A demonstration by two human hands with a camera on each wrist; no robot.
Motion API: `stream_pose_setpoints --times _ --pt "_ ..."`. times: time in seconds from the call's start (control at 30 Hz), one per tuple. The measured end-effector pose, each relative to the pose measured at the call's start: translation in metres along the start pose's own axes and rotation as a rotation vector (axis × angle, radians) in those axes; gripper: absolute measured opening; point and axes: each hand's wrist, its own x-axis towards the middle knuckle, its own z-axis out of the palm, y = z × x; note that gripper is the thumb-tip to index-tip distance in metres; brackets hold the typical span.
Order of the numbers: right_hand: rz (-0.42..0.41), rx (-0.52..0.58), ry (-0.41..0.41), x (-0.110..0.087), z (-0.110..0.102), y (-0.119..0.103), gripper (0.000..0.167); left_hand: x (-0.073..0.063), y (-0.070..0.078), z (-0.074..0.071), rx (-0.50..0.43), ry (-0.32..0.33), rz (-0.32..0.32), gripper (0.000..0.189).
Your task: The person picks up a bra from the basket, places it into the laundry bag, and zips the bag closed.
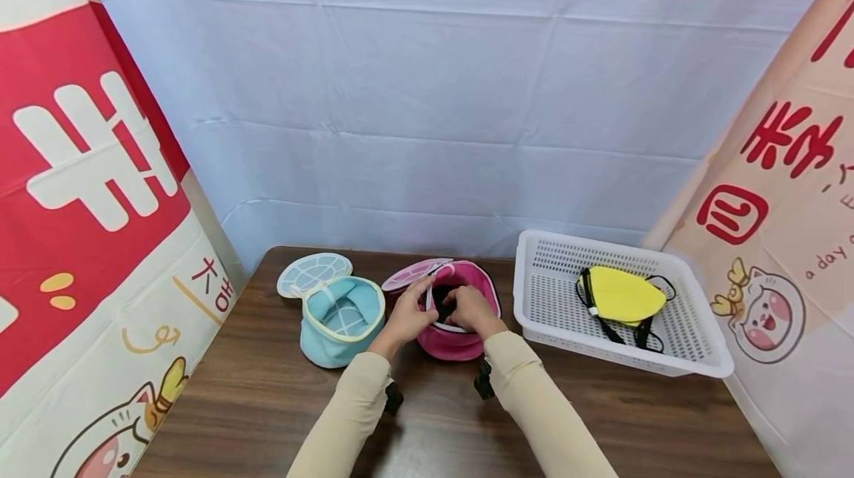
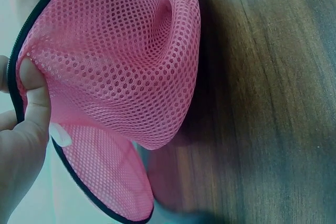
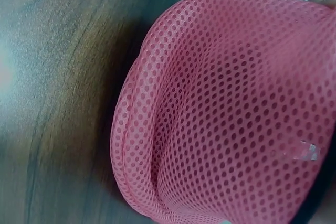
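A pink mesh bag [image 1: 460, 341] stands open on the wooden table [image 1: 280, 404], its round lid [image 1: 414, 274] flipped back to the left. My left hand [image 1: 410, 315] pinches the bag's near-left rim; in the left wrist view the thumb [image 2: 31, 98] presses the pink mesh [image 2: 121, 66] by the black zipper edge. My right hand [image 1: 470, 311] curls its fingers into the opening, on a dark item [image 1: 443, 307] that is mostly hidden inside. The right wrist view shows only the bag's outer wall [image 3: 226, 119] on the table.
A light blue mesh bag [image 1: 340, 322] with its lid open stands just left of the pink one. On the right a white perforated basket [image 1: 694, 367] holds a yellow item [image 1: 620, 294] with black straps. Cloth backdrops close in the back and both sides.
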Motion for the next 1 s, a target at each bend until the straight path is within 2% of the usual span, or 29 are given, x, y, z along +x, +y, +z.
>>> stream_pose_setpoints --times 0.27,0.5,0.77,0.9,1.0 --pt "0.032 -0.058 -0.005 0.003 0.006 0.0 0.028 0.0 0.0 -0.002 0.019 0.016 0.008 0.068" --pt "0.038 -0.056 -0.008 0.005 0.01 0.001 0.028 -0.002 0.0 -0.003 0.017 0.021 -0.004 0.067" --pt "0.039 0.042 0.022 -0.012 -0.012 -0.008 0.029 -0.004 -0.005 -0.001 -0.008 0.027 -0.038 0.065" --pt "0.051 0.025 0.009 -0.016 -0.017 -0.011 0.028 -0.005 -0.005 -0.003 -0.021 0.032 -0.035 0.065" --pt "0.049 -0.003 0.03 -0.019 -0.02 -0.01 0.027 -0.004 -0.006 -0.002 -0.019 0.023 -0.019 0.066"
